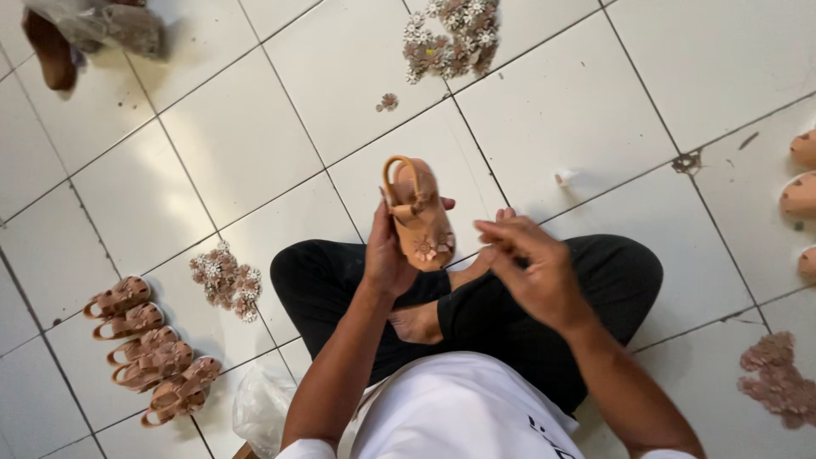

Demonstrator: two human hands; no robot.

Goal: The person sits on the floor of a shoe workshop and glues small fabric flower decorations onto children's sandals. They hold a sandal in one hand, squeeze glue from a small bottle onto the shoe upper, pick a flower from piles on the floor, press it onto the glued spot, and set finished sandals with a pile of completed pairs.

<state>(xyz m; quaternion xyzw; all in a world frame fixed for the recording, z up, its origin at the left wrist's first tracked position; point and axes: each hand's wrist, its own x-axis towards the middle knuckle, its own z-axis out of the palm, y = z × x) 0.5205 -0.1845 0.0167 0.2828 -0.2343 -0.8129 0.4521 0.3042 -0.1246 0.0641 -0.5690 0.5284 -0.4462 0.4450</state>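
My left hand (pixel 387 255) grips a small tan child's sandal (pixel 418 212), held upright above my crossed legs, heel strap at the top. Small flower ornaments sit on its front strap. My right hand (pixel 527 268) hovers just right of the sandal, fingers pinched together near its toe end; whether something tiny is between them cannot be made out. I sit cross-legged on a white tiled floor (pixel 255 153) in black trousers and a white shirt.
A row of several matching sandals (pixel 149 348) lies at the lower left. Piles of small flower ornaments (pixel 225 280) lie on the floor, with other heaps of flowers (pixel 450 38) at the top and a pink pile (pixel 778 382) at the right. More sandals (pixel 801 191) lie at the right edge. A plastic bag (pixel 259 408) rests by my left elbow.
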